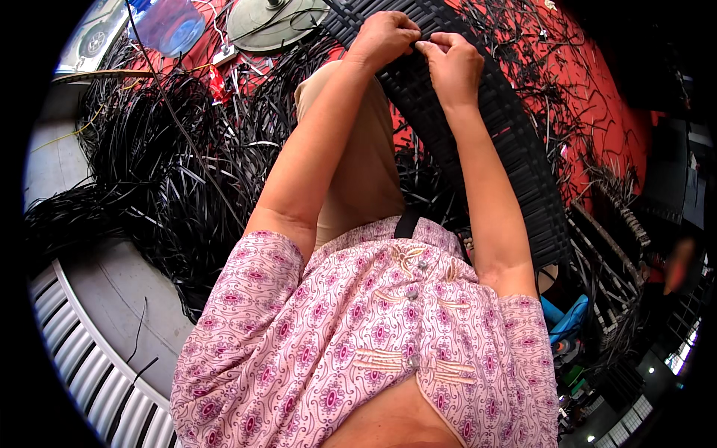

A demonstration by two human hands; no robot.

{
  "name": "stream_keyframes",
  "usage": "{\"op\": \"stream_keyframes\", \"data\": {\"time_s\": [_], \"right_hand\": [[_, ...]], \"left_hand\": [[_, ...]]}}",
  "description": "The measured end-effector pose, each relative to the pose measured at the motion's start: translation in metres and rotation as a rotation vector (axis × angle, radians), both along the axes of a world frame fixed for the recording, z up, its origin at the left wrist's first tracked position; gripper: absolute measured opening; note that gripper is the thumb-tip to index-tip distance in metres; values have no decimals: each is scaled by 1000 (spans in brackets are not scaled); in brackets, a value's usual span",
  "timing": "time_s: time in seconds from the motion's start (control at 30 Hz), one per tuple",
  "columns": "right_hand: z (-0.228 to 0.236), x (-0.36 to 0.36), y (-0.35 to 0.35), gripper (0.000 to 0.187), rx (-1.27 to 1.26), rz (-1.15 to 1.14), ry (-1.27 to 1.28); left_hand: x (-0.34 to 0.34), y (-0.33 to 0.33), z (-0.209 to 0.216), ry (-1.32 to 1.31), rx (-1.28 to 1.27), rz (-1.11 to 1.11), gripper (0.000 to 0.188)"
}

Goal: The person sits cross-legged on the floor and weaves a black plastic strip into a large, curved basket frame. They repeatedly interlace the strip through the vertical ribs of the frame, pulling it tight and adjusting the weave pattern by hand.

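A black panel woven from flat plastic strips (515,175) runs from the top middle down along my right forearm. Over its upper part my left hand (383,41) and my right hand (455,66) are close together, almost fingertip to fingertip. Both have thumb and fingers pinched. Between them shows a short dark bit of what looks like a black strip (420,42); most of it is hidden by the fingers. My bent knee in tan trousers (358,149) is under my left forearm, beside the panel.
A big tangled heap of black strips (149,142) fills the left side. More cut strips litter the red floor (590,97). A round grey base (272,26), a white power strip (224,55) and a fan (93,41) stand at the far left. A white slatted seat (89,366) is at lower left.
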State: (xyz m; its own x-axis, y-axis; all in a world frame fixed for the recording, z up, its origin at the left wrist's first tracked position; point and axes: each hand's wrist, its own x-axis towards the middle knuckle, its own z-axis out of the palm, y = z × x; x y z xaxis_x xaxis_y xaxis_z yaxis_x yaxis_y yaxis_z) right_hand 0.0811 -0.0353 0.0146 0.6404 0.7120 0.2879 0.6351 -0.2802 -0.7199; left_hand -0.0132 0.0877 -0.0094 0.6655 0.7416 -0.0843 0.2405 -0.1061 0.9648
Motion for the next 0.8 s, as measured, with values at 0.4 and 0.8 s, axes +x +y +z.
{"op": "stream_keyframes", "data": {"time_s": [0.4,0.8], "right_hand": [[21,2,23,23,211,306,80],[8,14,28,19,314,79,676]], "left_hand": [[-27,9,43,-226,69,243,11],[-1,24,25,295,536,-8,26]]}}
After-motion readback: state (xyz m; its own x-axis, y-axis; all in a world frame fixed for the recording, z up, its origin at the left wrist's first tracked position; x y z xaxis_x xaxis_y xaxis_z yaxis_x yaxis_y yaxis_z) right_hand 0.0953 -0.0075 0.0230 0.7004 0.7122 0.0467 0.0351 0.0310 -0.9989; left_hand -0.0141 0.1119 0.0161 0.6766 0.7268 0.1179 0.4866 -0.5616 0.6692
